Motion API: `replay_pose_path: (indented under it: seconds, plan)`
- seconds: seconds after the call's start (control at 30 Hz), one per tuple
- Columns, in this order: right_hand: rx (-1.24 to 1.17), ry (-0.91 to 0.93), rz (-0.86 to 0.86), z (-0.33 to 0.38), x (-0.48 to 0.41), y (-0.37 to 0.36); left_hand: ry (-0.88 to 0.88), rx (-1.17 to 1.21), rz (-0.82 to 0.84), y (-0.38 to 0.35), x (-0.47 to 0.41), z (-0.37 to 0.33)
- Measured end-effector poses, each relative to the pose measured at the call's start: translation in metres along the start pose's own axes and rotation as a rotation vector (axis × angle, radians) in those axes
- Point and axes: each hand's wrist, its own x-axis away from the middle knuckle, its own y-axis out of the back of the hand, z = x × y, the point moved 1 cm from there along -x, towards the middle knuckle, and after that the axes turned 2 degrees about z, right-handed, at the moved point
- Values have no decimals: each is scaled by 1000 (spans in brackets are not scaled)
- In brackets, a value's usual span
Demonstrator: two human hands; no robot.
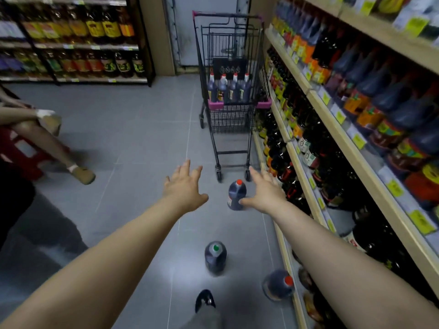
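Note:
Both my arms reach forward over a grey tiled aisle. My left hand has spread, straight fingers and holds nothing. My right hand is also spread, with its thumb beside a dark bottle with a red cap that stands on the floor between my hands. Whether the thumb touches the bottle I cannot tell. Closer to me stand a dark bottle with a green cap and another red-capped bottle. Ahead is a black shopping cart with several dark, white-necked bottles in its upper basket.
Wooden shelves packed with dark bottles run along the right side. Another bottle rack stands at the far left. A seated person's legs and a red stool are at the left. My shoe shows at the bottom.

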Motion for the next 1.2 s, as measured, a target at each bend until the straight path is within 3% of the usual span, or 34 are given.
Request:
replay_pose_path:
  seconds: [0.33,0.73,0.93,1.2]
  plan:
    - [103,-29,-2,6,-159,65,-75,-4,4,58,-177,-25]
    - [-2,4,80,18,-385,144,27,17,-23,115,-377,-47]
    - [-12,29,91,60,-476,142,72,30,18,125,-460,-4]
    - [-34,-47,94,153,-603,121,13,-28,101,161,-597,109]
